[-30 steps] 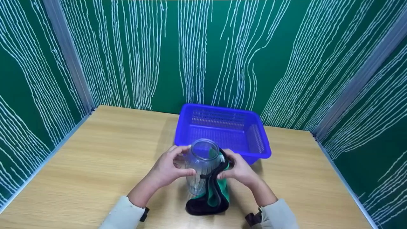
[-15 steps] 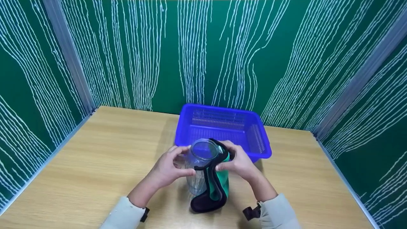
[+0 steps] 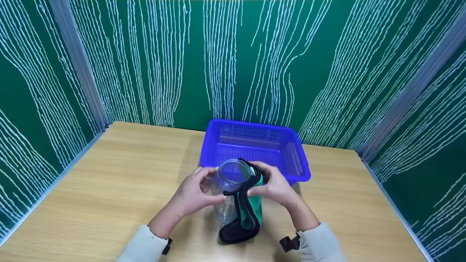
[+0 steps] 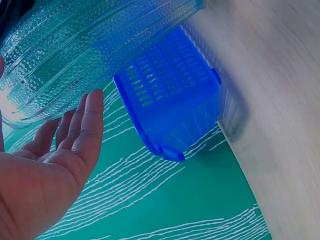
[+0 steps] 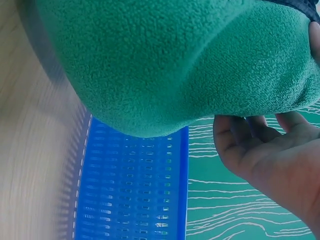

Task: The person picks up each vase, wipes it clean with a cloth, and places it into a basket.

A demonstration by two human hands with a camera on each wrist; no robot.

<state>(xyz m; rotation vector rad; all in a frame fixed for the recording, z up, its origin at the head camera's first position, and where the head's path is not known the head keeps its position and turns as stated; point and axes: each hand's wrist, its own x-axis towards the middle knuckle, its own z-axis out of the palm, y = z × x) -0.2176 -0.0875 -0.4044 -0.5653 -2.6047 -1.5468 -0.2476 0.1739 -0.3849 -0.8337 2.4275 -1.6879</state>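
Note:
A clear glass jar point(image 3: 225, 211) with an open mouth stands upright near the table's middle. My left hand point(image 3: 191, 193) holds its left side near the top, thumb in front and fingers behind. The left wrist view shows the jar's ribbed, dimpled glass point(image 4: 65, 55) above my cupped fingers. Against the jar's right side stands a green fleecy cloth wrap point(image 3: 256, 205) with black edging, curving partly round the glass. My right hand point(image 3: 273, 187) grips the wrap's upper part between thumb and fingers. In the right wrist view its fleecy side point(image 5: 165, 65) covers part of my fingers.
Just behind the jar sits a blue plastic basket point(image 3: 293, 160) with slotted sides, on the wooden table point(image 3: 127, 174). Green walls point(image 3: 204, 72) with wavy white lines enclose the table at the back and both sides.
My right hand has raised and turned the wrap, bringing its top edge higher beside the jar's mouth and its black lower end slightly right. The jar and left hand have hardly moved.

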